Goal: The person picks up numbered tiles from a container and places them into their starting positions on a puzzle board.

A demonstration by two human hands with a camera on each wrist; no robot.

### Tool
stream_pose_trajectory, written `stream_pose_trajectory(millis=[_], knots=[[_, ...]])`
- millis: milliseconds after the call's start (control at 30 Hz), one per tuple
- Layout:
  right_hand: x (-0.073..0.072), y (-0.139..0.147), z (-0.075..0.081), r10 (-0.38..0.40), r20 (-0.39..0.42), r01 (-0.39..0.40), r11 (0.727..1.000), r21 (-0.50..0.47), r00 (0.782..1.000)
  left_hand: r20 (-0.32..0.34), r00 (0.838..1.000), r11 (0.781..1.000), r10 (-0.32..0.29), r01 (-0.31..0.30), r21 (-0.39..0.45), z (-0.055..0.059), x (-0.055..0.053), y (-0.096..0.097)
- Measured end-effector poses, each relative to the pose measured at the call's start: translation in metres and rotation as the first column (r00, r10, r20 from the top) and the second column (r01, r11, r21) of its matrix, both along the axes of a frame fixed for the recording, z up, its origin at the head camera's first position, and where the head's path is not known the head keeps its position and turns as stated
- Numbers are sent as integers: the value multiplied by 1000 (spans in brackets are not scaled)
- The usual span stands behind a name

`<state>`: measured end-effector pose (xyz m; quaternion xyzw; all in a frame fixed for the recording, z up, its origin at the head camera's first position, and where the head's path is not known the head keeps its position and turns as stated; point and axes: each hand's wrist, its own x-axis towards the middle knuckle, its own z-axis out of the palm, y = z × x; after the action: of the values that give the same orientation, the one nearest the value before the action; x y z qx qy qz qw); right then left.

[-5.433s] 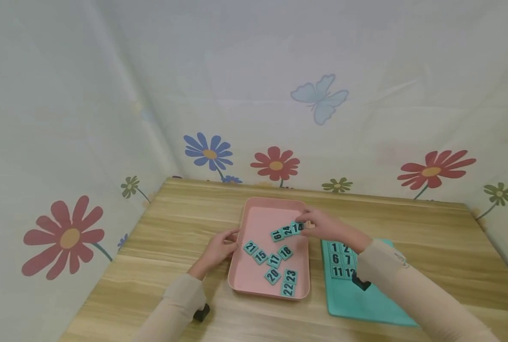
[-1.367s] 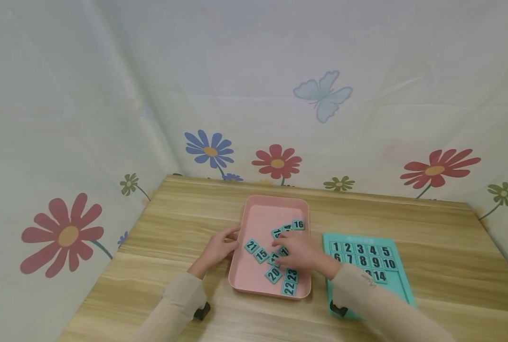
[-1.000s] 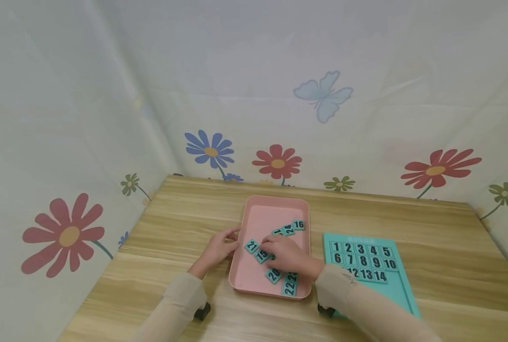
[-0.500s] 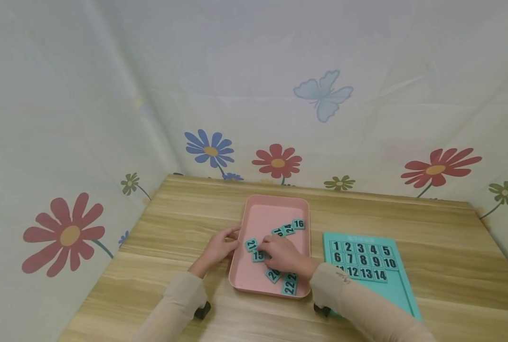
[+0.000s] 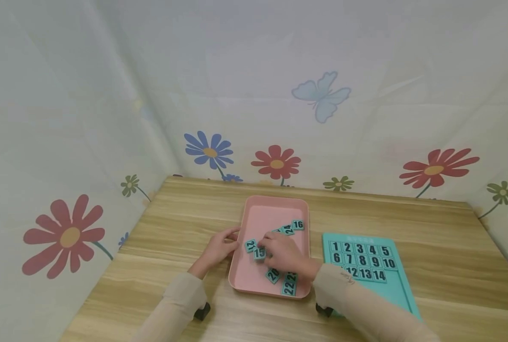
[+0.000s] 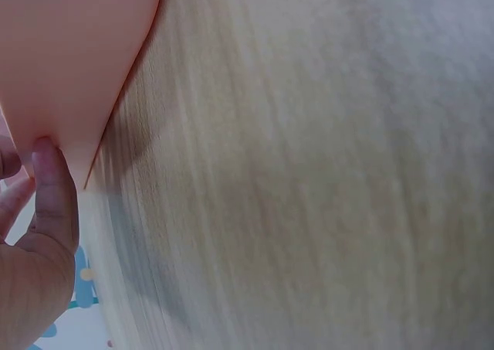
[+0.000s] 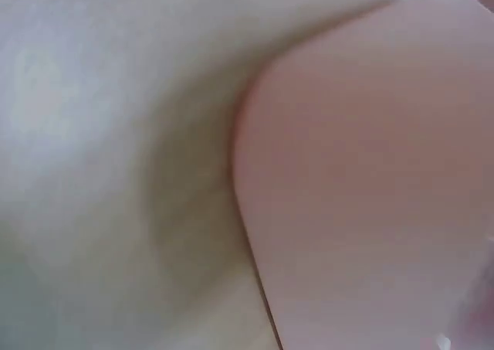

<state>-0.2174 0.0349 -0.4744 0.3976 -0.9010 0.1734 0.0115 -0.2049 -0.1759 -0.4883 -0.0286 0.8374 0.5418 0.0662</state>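
Behind everything, a flower-print backdrop [image 5: 237, 85]; below it, a wood-grain table [image 5: 181, 209]. On the table, toward the right, a teal board [image 5: 392, 299] with rows of numbered pieces up to tile 14 [image 5: 380, 275] (11 mostly lost behind the right sleeve [image 5: 352, 292]). To the left of the board and apart from it, a pink tray [image 5: 249, 275]. Holds the tray's left wall with the left hand [image 5: 217, 247], in a pinch at the rim. Reaches into the tray with the right hand [image 5: 285, 254], grip apparently closed on the right edge of tile 15 [image 5: 259, 253], just beside tile 21 [image 5: 249, 245]. Shows some of the tile's side face, so perhaps barely off the tray floor. Also in the tray: tile 16 [image 5: 298, 224] and tile 24 [image 5: 288, 230] at the far right, tile 20 [image 5: 273, 275] nearer, then tile 22 [image 5: 289, 287] and tile 23 [image 5: 291, 276]. Amounts, by judgement, to the pick-up of tile 15; seems to call next for a firm pinch and a lift clear of tile 21. Compared with half a second ago, shows tile 15 slightly higher; compared with a second ago, squared up rather than slanted. Compared with the earliest frame, has tile 14 on the board instead of in the right hand.
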Motion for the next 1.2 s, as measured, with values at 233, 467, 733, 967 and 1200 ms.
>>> stream_pose_trajectory(millis=[233,467,733,967,1200], knots=[[3,28,24,-30,10,31,996,-82,1000,-1,1000,1000,3,-3,-14,-2,-1,0],[2,61,31,-81,-5,80,989,-124,997,-3,1000,1000,10,-10,-19,1,1,2],[7,105,40,-147,116,165,972,-164,982,-8,1000,1000,5,-5,-28,2,2,3],[8,151,38,-160,116,177,972,-154,980,-13,1000,1000,5,-5,-30,1,1,2],[14,191,28,-205,109,221,963,-157,973,-13,1000,1000,-12,11,-24,-1,0,2]])
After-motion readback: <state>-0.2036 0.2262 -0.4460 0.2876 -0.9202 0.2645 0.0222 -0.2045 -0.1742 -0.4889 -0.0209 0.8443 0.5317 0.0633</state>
